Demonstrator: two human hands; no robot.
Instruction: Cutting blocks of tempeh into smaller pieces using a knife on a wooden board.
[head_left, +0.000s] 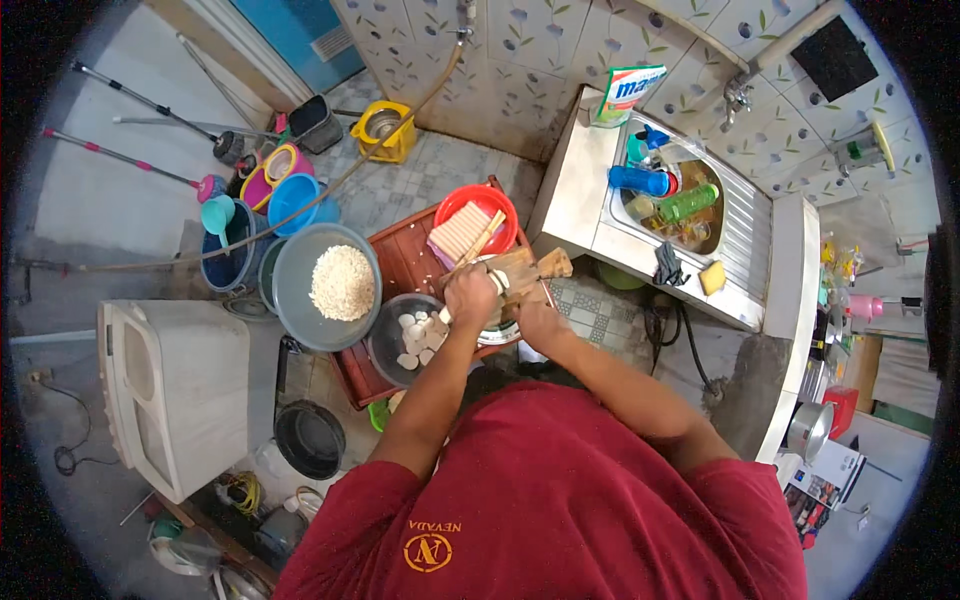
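Over a round metal-rimmed vessel (507, 334) lies a wooden board (511, 268) with a short handle-like end (555, 264). My left hand (472, 296) is closed around a pale stick-like piece (498, 281) at the board's left side. Lower on the board, my right hand (541, 324) grips its edge, slightly blurred; its fingertips are hidden. Left of my hands stands a dark translucent bowl (382, 352) with several thick whitish pieces (414, 341). A large grey basin (289, 319) beside it holds a heap of small cream-coloured bits (343, 281).
A reddish-brown low wooden table (401, 259) carries these vessels and a red basin (510, 214) with pink sausage-like sticks (461, 229). Right stands a sink (718, 244) with bottles; a yellow sponge (712, 277) lies on its counter. A hose (367, 154) crosses above buckets (292, 202) at left.
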